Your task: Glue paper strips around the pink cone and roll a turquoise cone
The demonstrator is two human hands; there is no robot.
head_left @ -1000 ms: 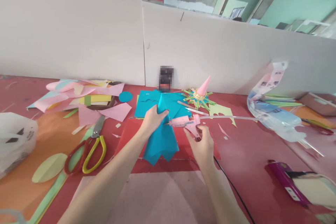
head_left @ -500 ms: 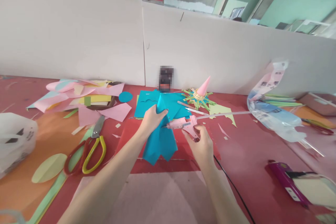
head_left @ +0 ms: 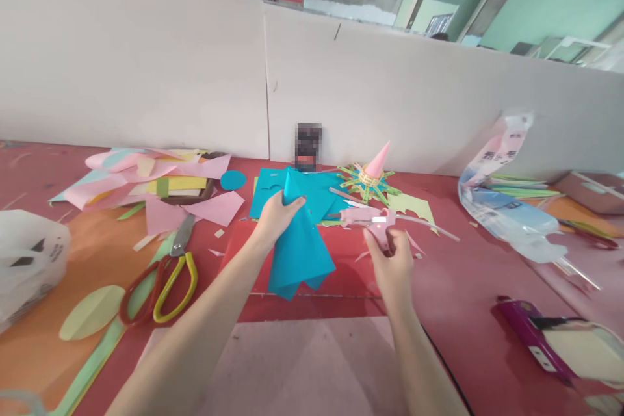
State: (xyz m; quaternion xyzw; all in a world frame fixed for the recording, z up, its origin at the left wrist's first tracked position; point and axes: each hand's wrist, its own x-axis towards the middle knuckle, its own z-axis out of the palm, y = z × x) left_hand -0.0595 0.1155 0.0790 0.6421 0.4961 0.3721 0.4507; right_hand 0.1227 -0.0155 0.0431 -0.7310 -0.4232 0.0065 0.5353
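Note:
My left hand is closed around the upper, narrow part of a folded blue paper cone, its wide scalloped end hanging toward me. In my right hand is a pink hot glue gun, its nozzle pointing left and a clear glue stick sticking out of its back. A gap separates the nozzle from the blue paper. Under the cone lies a red sheet. Behind it are flat blue paper pieces, and to their right stands a pink paper cone on a woven, spiky base.
Scissors with red and yellow handles lie at left, near pink and yellow paper scraps and a white plastic bag. A purple power strip sits at right, below a plastic packet. A white partition closes the back.
The glue gun has moved right, away from the blue cone, and turned more level. My left hand has shifted slightly left, and the cone's wide end has swung a little right.

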